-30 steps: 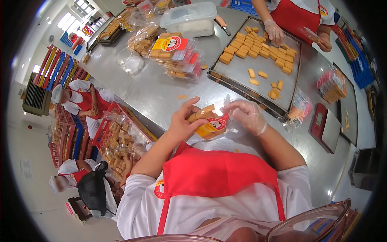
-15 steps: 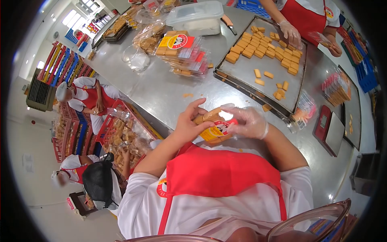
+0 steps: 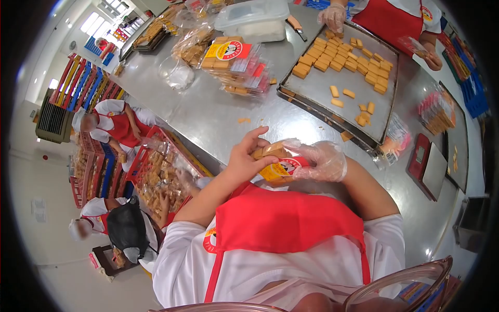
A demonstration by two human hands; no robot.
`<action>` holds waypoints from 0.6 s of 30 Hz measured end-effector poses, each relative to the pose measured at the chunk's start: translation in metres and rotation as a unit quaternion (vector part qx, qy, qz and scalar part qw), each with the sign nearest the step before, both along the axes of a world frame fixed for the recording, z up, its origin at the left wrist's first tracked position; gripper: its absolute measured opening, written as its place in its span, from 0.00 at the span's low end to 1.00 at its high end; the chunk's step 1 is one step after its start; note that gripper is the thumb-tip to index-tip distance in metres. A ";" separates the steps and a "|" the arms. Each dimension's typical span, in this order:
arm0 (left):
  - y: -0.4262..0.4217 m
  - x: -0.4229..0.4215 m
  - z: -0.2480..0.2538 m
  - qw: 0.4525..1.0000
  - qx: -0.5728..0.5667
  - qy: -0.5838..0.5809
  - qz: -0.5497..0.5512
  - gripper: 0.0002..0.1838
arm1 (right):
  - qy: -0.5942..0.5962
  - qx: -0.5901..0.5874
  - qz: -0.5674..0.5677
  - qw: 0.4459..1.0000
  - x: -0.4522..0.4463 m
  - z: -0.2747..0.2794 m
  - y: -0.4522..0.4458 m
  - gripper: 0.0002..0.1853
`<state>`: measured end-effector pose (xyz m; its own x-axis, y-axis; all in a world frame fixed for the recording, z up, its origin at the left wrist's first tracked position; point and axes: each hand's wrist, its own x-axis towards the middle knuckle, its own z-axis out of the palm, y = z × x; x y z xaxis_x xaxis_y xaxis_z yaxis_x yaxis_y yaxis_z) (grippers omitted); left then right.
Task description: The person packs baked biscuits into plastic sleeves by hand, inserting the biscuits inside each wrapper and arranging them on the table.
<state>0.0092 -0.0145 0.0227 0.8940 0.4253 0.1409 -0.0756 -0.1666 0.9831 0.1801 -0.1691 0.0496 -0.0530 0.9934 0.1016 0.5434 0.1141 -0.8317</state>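
Observation:
Between my hands, close to my apron, is a clear bag of biscuits (image 3: 283, 169) with a red and yellow label. My bare left hand (image 3: 249, 158) grips its left side, thumb across the front. On the other side my right hand (image 3: 325, 162), in a clear plastic glove, has its fingers closed at the bag's upper right edge. Plastic film partly hides those fingertips. Beyond my hands, a metal baking tray (image 3: 317, 96) carries rows of small golden biscuits (image 3: 332, 54) and some loose pieces. A stack of labelled biscuit bags (image 3: 236, 62) lies at the far left of the tray.
A lidded plastic container (image 3: 252, 23) and a knife (image 3: 297, 28) lie at the back. To the right are a red scale (image 3: 426, 164) and packed bags (image 3: 435, 112). A co-worker's gloved hand (image 3: 333, 16) is over the tray's far corner. Left, people work around a red crate (image 3: 156, 182).
The bag has turned slightly in my hands, and my right fingers have shifted along its top edge. Across the table, the co-worker's gloved hand has moved left to the tray's far corner.

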 end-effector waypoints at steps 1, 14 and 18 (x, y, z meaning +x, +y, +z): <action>-0.001 0.000 0.000 1.000 0.000 0.002 -0.002 0.36 | -0.015 -0.063 -0.015 0.998 0.001 0.005 0.000 0.34; -0.001 0.005 0.001 1.000 -0.001 0.006 0.002 0.34 | -0.064 -0.079 0.021 0.995 0.006 0.014 -0.001 0.38; -0.001 0.004 0.002 0.999 0.031 0.039 -0.006 0.36 | -0.075 -0.077 -0.008 0.994 0.006 -0.002 0.005 0.38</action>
<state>0.0129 -0.0157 0.0246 0.9083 0.4073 0.0959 -0.0010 -0.2270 0.9739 0.1860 -0.1638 0.0474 -0.0408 0.9974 -0.0601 0.6629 -0.0180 -0.7485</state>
